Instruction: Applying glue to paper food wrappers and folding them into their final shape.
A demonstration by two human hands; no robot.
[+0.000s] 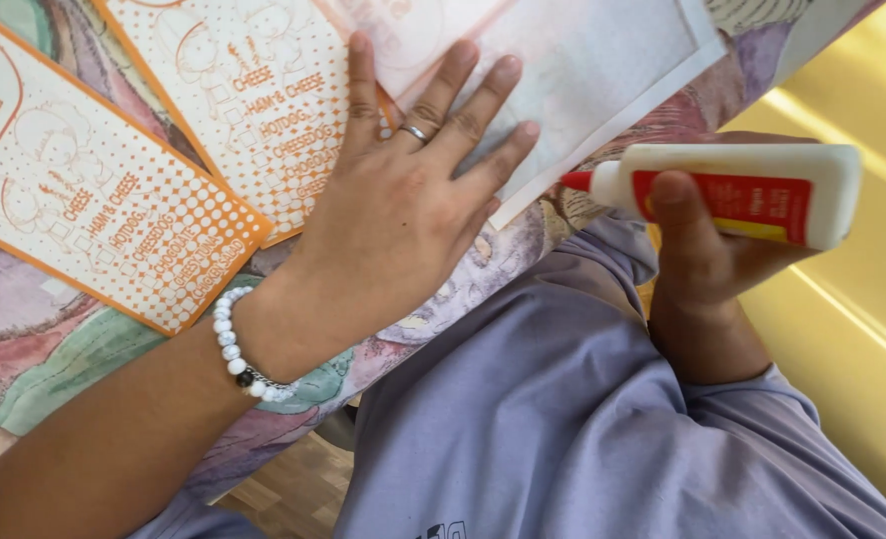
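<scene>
Lap nearest the camera, grey-lilac shirt point(553, 399) filling the lower middle, a strip of wood floor point(283, 489) showing under the table edge. Left forearm comes in from the lower left, white bead bracelet point(238, 349) on the wrist. Left hand point(403, 190) lies flat and open, fingers spread, holding nothing; palm presses on the patterned tablecloth point(53, 349) and the fingers reach across the overlap of an orange printed sheet point(263, 100) and a white paper sheet point(602, 70). Silver ring point(415, 131) on one finger.

Right hand point(702, 260) sits off the table's near edge, over the lap, closed around a white glue bottle point(752, 190) with a red label; thumb on top of the label, other fingers hidden behind. Bottle lies roughly level, red nozzle point(575, 181) aimed left, tip just beside the white sheet's lower right edge; touching or not, cannot tell.

Second orange printed sheet point(93, 200) lies left of the forearm, lower corner near the bracelet, apart from it. White sheet's right corner ends short of the table edge, a bare band of cloth between. Yellow surface point(862, 299) beyond the right hand, open.
</scene>
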